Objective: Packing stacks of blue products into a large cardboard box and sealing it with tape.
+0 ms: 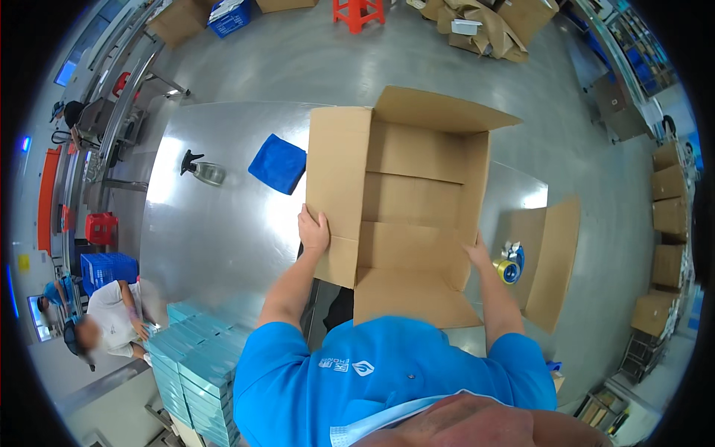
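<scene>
A large brown cardboard box (417, 246) is in front of me above the metal table, its top flaps spread and bare cardboard showing inside. My left hand (314, 229) grips the outer edge of its left flap, some fingers hidden beneath. On the right wall, my right hand (477, 251) has hold of the box, its fingers partly behind the cardboard. A folded blue cloth (278, 164) lies just beyond the left flap. Farther left a clear spray bottle (204, 171) with a black trigger lies on the table.
The shiny metal table (216, 246) extends left. Right of the box are rolls of tape (509, 268) and another open carton (551, 261). Stacked teal boxes (195, 350) stand near left, beside a person in white (115, 316). A red stool (358, 13) stands beyond the table.
</scene>
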Action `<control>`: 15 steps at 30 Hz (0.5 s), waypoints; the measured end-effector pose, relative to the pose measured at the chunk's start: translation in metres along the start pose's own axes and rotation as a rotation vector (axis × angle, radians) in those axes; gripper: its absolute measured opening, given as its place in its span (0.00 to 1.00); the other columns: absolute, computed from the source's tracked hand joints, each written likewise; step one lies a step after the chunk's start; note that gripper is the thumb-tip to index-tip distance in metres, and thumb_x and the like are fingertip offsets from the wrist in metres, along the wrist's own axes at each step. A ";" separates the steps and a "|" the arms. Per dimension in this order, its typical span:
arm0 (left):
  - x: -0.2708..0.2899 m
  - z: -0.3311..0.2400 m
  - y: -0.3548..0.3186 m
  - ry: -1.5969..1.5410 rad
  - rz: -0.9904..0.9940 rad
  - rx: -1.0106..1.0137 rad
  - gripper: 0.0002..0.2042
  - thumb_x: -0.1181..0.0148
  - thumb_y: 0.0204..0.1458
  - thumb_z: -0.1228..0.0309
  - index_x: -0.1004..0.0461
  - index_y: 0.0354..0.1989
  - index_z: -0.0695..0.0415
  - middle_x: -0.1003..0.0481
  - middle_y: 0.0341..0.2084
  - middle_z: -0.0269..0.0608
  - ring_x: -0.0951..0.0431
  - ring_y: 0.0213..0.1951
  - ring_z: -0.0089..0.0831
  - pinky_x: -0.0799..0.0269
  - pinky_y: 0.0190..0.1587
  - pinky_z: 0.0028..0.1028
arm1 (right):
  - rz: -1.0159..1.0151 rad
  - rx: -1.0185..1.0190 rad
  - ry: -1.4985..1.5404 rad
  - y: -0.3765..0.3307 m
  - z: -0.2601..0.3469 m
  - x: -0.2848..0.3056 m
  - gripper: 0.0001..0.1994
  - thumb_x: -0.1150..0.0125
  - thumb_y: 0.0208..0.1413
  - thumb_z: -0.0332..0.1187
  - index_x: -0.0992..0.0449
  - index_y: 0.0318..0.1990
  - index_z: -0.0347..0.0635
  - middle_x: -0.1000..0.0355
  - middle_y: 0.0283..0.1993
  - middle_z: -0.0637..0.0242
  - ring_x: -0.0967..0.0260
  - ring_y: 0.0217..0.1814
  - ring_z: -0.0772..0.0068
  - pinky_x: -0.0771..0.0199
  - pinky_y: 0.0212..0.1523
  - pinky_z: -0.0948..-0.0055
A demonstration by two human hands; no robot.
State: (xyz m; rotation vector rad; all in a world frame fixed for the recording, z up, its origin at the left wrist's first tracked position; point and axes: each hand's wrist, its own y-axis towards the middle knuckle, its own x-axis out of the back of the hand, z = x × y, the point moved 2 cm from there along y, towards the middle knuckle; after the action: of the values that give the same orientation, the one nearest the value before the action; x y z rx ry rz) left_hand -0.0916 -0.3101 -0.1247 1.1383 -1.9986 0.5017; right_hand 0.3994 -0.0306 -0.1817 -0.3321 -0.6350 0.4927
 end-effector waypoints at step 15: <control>-0.037 -0.040 0.027 0.167 0.140 -0.030 0.35 0.47 0.66 0.49 0.40 0.73 0.64 0.26 0.60 0.67 0.20 0.55 0.60 0.24 0.60 0.52 | -0.004 -0.052 -0.208 -0.021 0.069 -0.038 0.52 0.34 0.53 0.33 0.60 0.82 0.34 0.33 0.72 0.38 0.31 0.73 0.44 0.28 0.68 0.57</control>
State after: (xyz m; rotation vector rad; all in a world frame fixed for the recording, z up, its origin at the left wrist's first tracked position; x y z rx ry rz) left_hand -0.0859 -0.2496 -0.1273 0.9119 -1.9411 0.6161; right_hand 0.3363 -0.0582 -0.1388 -0.3314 -0.8517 0.5111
